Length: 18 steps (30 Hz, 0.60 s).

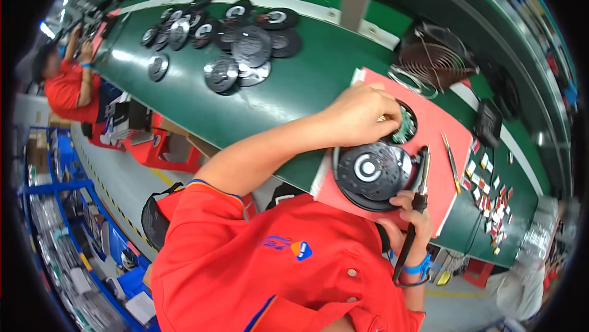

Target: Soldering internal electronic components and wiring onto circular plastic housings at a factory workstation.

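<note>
My left hand (pixel 362 116) is closed, its fingertips pinched at the edge of a green circuit board (pixel 405 125) inside a round black housing. Part of that board is hidden under the fingers. A soldering iron (pixel 421 194) is gripped in my right hand (pixel 410 215), with its metal tip pointing away from me and its cable looping down by the wrist. The thumb and fingers of this hand are also close to the near rim of a black disc-shaped housing (pixel 371 172) with a white ring at its centre. Both housings sit on a red mat (pixel 438 114).
Tweezers (pixel 452 163) lie on the mat's right side. Beyond are many small red-and-white parts (pixel 488 200), a dark box (pixel 488 122) and a coiled wire stand (pixel 432 59). Several black discs (pixel 251 47) lie at the far left of the green table (pixel 294 108). A co-worker (pixel 70 87) sits at left.
</note>
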### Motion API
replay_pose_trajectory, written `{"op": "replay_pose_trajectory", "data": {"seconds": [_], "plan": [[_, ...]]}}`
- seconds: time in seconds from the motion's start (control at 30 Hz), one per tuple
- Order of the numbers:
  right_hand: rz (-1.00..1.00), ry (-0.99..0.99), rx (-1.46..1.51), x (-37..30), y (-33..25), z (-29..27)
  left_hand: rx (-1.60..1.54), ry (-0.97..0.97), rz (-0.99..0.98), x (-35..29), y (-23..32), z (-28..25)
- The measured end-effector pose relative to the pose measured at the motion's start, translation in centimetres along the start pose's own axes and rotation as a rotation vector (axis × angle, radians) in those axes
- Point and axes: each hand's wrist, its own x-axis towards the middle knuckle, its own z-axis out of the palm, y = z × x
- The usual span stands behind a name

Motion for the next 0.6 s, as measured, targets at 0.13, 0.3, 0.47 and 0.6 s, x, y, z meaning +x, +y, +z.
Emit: {"op": "replay_pose_trajectory", "data": {"seconds": [0.13,0.3,0.47,0.6], "plan": [[0.124,-0.112,0.005,-0.5,-0.4,0.4,-0.013,0.105,-0.069,-0.3,-0.2,-2.1],[0.118,-0.013,0.056,-1.0,-1.9,-2.6,-0.004,0.249,-0.187,-1.2,-2.2,-4.3],[0.07,0.015,-0.102,0.5,-5.1,-10.3,0.07,0.26,-0.202,-2.5,-2.7,-5.4],[0.121,0.104,-0.32,2.7,-4.4,-15.5,0.07,0.253,-0.171,-2.4,-1.6,-5.7]]}}
